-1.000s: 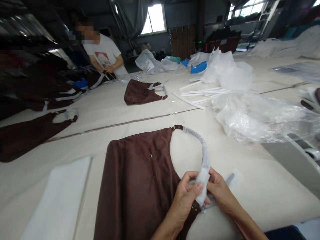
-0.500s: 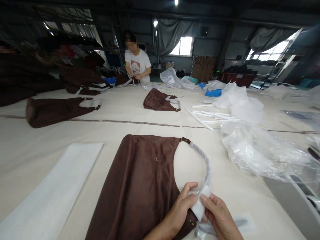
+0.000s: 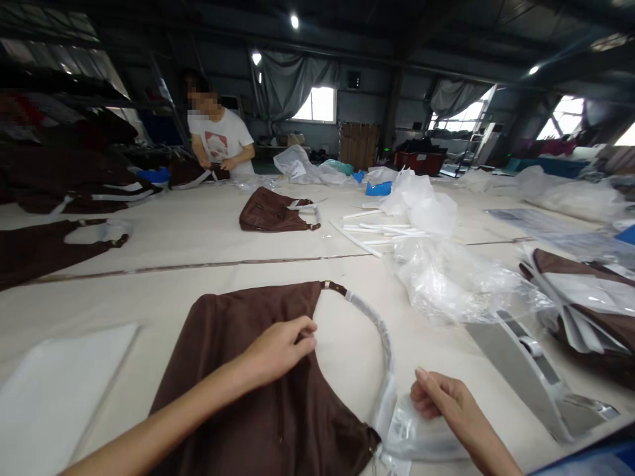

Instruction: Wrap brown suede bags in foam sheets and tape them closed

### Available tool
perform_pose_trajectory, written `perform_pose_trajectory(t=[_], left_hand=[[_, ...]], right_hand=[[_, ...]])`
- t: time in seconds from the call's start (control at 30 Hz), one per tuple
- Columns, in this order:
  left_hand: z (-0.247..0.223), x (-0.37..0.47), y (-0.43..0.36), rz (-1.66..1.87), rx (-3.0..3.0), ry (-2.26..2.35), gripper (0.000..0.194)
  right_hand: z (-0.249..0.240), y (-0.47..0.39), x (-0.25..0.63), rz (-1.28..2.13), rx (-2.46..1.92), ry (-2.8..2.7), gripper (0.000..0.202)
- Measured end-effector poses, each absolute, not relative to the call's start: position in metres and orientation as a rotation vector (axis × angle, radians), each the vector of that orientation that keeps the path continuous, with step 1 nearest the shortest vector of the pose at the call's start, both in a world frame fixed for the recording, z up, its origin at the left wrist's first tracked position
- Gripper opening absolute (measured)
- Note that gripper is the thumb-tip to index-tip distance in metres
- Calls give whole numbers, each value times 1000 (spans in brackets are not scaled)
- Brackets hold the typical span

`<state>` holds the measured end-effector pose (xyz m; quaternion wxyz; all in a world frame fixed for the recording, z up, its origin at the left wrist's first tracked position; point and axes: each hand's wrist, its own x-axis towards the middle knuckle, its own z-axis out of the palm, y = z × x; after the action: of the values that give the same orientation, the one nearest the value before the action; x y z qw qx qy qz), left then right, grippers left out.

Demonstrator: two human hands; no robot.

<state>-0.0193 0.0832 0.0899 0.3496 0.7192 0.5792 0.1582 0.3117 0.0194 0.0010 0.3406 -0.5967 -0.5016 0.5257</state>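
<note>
A brown leather handbag (image 3: 233, 396) lies flat in front of me, its strap (image 3: 380, 324) curving out to the right in a clear and white wrapping. Over the bag's upper panel is my left hand (image 3: 285, 347), its thumb apart from the fingers and nothing seen in it. To the right of the strap is my right hand (image 3: 441, 400), thumb pressed to curled fingers; anything between them is too small to make out. Just below it, by the strap's lower end, lies a clear plastic sleeve (image 3: 421, 439) with a small tag.
White foam sheet (image 3: 69, 383) lies at left. A grey tape dispenser (image 3: 530, 370), crumpled plastic (image 3: 446, 277) and more brown bags (image 3: 595, 297) are at right. White sticks (image 3: 387, 229) and another handbag (image 3: 270, 210) lie farther back. A co-worker (image 3: 221, 142) stands across the table.
Both hands have let go of the strap's lower wrapping. My left hand has moved up and left over the bag, my right hand slightly right. The view has turned right.
</note>
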Motion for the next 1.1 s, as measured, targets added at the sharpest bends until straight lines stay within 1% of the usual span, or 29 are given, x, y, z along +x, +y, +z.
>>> perform_pose_trajectory(t=[0.07, 0.13, 0.27, 0.43, 0.5, 0.6, 0.73, 0.83, 0.93, 1.03, 1.1], left_hand=[[88, -23, 120, 350, 1965, 1585, 29], [80, -21, 151, 294, 2059, 1664, 31], [60, -11, 195, 218, 2142, 1737, 40], [44, -7, 226, 119, 2204, 1781, 47], [45, -11, 236, 73, 2210, 1744, 46], [50, -17, 250, 43, 2199, 1645, 36], [56, -20, 255, 148, 2140, 1553, 26], [59, -18, 246, 229, 2064, 1514, 23], [59, -18, 229, 247, 1987, 1465, 24], [58, -20, 212, 326, 1763, 1284, 30], [56, -22, 204, 425, 1560, 1156, 37]], right_hand=[[11, 30, 320, 1176, -1567, -1396, 60], [18, 44, 315, 1057, -1567, -1479, 51], [19, 75, 285, 1031, -1489, -1623, 39], [20, 86, 274, 905, -1458, -1685, 32], [20, 79, 283, 876, -1524, -1626, 33], [13, 66, 297, 823, -1636, -1591, 34], [-5, 83, 298, 786, -1631, -1664, 41], [-17, 135, 286, 565, -1723, -1838, 48], [-22, 198, 277, 288, -1958, -1979, 44], [-17, 240, 278, 197, -2021, -1991, 36], [-12, 248, 281, 166, -2010, -2033, 31]])
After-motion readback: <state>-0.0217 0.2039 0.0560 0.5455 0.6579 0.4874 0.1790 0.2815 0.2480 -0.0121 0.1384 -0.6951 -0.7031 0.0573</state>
